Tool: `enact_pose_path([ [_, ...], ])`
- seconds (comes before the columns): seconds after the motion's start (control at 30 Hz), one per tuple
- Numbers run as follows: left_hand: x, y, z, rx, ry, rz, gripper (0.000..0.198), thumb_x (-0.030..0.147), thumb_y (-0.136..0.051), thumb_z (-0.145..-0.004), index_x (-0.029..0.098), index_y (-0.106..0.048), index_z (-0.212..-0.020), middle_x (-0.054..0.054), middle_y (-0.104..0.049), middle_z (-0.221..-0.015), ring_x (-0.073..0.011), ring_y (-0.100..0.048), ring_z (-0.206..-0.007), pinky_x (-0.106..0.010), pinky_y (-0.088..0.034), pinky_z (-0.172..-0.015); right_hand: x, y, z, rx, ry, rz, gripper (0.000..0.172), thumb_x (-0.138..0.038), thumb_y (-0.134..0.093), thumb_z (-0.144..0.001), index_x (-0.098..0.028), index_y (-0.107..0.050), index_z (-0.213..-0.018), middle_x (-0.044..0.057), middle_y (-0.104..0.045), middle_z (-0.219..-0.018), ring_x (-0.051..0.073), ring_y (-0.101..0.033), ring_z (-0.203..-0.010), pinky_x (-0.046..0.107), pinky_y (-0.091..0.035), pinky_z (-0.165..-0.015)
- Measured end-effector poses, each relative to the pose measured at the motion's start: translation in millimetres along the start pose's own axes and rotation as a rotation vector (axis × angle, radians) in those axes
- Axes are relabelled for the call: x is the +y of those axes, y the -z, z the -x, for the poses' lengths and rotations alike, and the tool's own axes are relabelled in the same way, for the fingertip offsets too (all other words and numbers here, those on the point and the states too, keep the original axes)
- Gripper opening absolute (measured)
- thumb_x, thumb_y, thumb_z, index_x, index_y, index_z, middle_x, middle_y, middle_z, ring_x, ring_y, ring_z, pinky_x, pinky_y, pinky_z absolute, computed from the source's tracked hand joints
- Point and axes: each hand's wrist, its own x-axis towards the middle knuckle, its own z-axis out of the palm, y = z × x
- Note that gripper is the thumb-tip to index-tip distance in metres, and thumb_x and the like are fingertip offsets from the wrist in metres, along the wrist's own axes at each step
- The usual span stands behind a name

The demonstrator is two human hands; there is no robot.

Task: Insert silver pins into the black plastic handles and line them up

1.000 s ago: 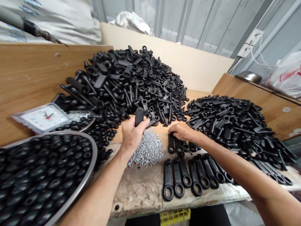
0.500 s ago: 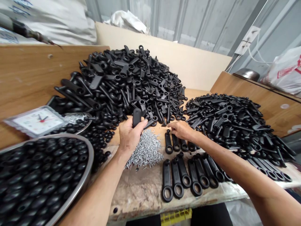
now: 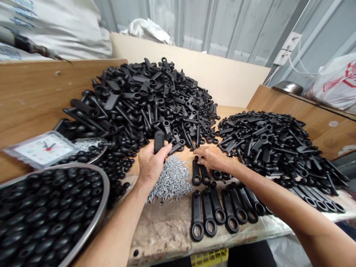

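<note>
1. Corrugated metal wall (image 3: 222, 26) closes the background; a pale board (image 3: 222, 79) stands before it, and wooden side panels (image 3: 30, 92) flank the worn workbench (image 3: 169, 226).
2. Large heap of black plastic handles (image 3: 144, 96) rises at the rear centre of the bench; a second, flatter heap (image 3: 275, 144) lies to its right, well apart from the first along most of its edge.
3. Left hand (image 3: 151, 163) is closed around one black handle (image 3: 158, 141), held upright with its rounded end above the fingers, just in front of the large heap.
4. Pile of small silver screws (image 3: 172, 180) lies directly beside and below the left hand, between the two hands.
5. Right hand (image 3: 211, 157) rests palm down with its fingertips touching the upper ends of a short row of handles (image 3: 201, 174) laid side by side; whether the fingers pinch one of them cannot be told.
6. Front row of handles (image 3: 222, 211) lies nearer the bench edge, rings toward the viewer, the pieces parallel and nearly touching.
7. Round metal tray (image 3: 100, 218) at lower left holds black ring-shaped parts (image 3: 47, 211); more such parts (image 3: 119, 170) spill loosely beside it.
8. Bagged clock (image 3: 41, 148) leans against the left panel, above the tray.
9. White plastic bag (image 3: 336, 81) sits at far right, beyond the side panel.
</note>
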Motion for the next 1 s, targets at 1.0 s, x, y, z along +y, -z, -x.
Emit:
enact_pose_path([
  [1.0, 4, 1.5, -1, 0.013, -0.027, 0.058, 0.020, 0.035, -0.063, -0.069, 0.016, -0.059, -0.069, 0.004, -0.047, -0.052, -0.0080, -0.042, -0.049, -0.020, -0.034, -0.047, -18, 15, -12, 0.061, 0.243, 0.128, 0.039, -0.033, -0.065, -0.074, -0.023, -0.057, -0.111, 0.009, -0.050, -0.114, 0.026, -0.044, -0.101, 0.036, -0.037, -0.082],
])
